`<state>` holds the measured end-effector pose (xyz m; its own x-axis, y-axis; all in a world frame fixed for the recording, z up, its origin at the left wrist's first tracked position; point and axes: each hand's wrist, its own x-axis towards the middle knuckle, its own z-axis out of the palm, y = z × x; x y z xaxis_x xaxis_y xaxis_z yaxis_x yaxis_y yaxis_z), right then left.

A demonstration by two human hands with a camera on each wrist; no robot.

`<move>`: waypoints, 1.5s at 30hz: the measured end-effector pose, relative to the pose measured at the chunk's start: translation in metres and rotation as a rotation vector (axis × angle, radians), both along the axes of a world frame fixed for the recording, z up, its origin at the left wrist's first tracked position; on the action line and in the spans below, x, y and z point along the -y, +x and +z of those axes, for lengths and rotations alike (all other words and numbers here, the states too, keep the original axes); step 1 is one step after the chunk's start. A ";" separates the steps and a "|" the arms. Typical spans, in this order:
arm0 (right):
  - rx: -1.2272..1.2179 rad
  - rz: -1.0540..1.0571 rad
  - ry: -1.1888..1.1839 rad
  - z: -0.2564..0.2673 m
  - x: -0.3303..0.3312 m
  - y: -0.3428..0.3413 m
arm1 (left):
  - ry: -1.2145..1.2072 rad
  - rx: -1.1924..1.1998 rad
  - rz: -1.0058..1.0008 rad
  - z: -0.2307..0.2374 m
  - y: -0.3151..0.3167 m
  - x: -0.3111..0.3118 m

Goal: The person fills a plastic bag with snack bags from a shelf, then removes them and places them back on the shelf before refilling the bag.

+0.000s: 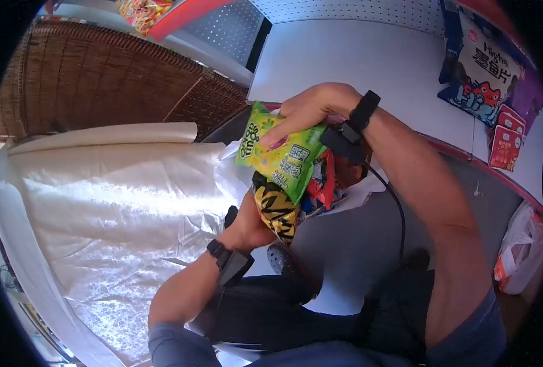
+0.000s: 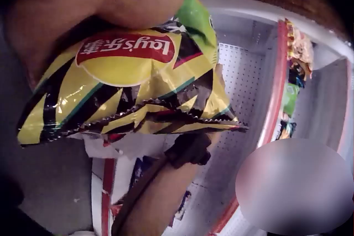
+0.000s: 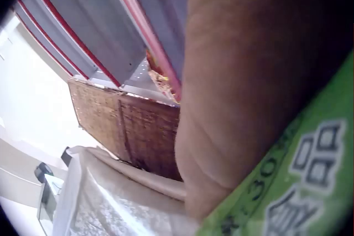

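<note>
At frame centre, the green packet (image 1: 284,162) was gripped by the right hand (image 1: 313,109) and the striped bag (image 1: 276,208) by the left hand (image 1: 251,226), apparently during gathering, with steady support of both judged necessary next.

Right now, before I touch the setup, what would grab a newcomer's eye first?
Probably the bright green bag at the centre of the head view, in the right hand. Next, the yellow-and-black Lay's bag in the left hand, partly behind the green one in that view. Then the shiny pale sheet spread along the person's left.
</note>
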<state>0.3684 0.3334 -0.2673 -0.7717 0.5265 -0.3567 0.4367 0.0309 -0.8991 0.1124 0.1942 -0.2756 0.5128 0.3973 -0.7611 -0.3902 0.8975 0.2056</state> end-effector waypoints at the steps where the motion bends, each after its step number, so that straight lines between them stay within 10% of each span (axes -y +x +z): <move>1: -0.042 -0.041 -0.027 -0.009 -0.002 0.000 | 0.001 0.002 0.007 0.000 0.000 -0.006; 11: -0.002 -0.101 0.043 -0.019 -0.015 0.016 | 0.459 -0.285 0.007 -0.031 -0.011 -0.051; 14: 0.089 -0.031 0.057 -0.035 -0.008 0.012 | 0.428 -0.769 -0.240 -0.050 -0.016 -0.047; 45: 0.416 -0.386 0.584 -0.083 -0.032 0.047 | 1.328 -1.142 -0.340 -0.061 -0.001 -0.048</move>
